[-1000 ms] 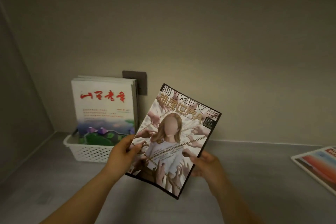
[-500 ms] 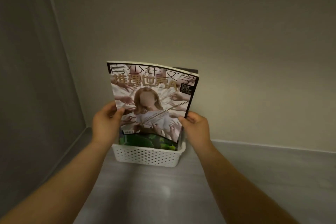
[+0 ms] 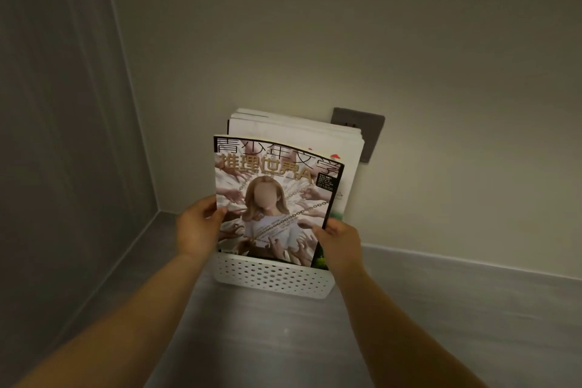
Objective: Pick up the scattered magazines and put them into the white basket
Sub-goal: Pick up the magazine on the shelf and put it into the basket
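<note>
A magazine (image 3: 274, 198) with a drawn figure and chains on its cover stands upright, its lower edge down inside the white perforated basket (image 3: 271, 280). My left hand (image 3: 198, 227) grips its left edge, thumb on the cover. My right hand (image 3: 338, 241) pinches its lower right edge. Behind it, several other magazines (image 3: 315, 138) stand upright in the basket and lean on the wall.
The basket sits on a grey counter (image 3: 283, 340) near the left corner, against a beige wall. A dark wall socket (image 3: 368, 132) is behind the magazines. A grey side panel (image 3: 63, 135) closes the left.
Both hands have carried the magazine left to the basket, turned it upright and lowered its bottom edge into the basket in front of the other magazines. The view has followed to the left.
</note>
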{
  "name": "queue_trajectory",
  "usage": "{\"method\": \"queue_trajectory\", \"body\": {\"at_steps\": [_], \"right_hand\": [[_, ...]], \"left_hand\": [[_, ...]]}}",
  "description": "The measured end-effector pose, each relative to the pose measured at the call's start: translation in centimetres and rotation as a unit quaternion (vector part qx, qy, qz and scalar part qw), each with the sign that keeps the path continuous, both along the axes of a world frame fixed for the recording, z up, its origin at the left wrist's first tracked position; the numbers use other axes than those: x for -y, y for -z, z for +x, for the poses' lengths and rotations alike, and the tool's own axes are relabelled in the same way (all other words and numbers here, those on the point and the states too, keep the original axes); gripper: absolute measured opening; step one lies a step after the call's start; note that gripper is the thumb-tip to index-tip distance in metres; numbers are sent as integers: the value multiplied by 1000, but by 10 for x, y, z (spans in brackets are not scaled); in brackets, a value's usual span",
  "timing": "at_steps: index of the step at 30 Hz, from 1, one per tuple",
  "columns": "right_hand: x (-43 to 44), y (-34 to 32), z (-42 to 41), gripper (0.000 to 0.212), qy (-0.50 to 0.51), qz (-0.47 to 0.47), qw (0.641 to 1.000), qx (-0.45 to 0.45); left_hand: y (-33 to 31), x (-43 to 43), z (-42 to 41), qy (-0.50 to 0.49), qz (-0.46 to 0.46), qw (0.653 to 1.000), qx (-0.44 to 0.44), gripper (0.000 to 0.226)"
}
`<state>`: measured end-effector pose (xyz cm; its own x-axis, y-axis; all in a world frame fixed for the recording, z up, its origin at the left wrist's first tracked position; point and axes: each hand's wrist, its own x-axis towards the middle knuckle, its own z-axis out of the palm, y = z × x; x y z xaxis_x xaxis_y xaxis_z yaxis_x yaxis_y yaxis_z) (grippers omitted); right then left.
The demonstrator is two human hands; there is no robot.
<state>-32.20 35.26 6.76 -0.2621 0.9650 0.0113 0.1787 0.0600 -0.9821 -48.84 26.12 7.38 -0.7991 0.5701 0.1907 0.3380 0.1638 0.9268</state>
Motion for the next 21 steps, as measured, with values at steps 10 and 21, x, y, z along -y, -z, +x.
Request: {"method": "queue_trajectory", "body": {"at_steps": [10,21], "right_hand": [[2,11,-3,20,6,27,998,51],[15,17,-11,58,31,161,982,94]], "left_hand": [[15,-14,5,9,0,1000,24,20],[15,-18,16,103,7,994,40,40]]}}
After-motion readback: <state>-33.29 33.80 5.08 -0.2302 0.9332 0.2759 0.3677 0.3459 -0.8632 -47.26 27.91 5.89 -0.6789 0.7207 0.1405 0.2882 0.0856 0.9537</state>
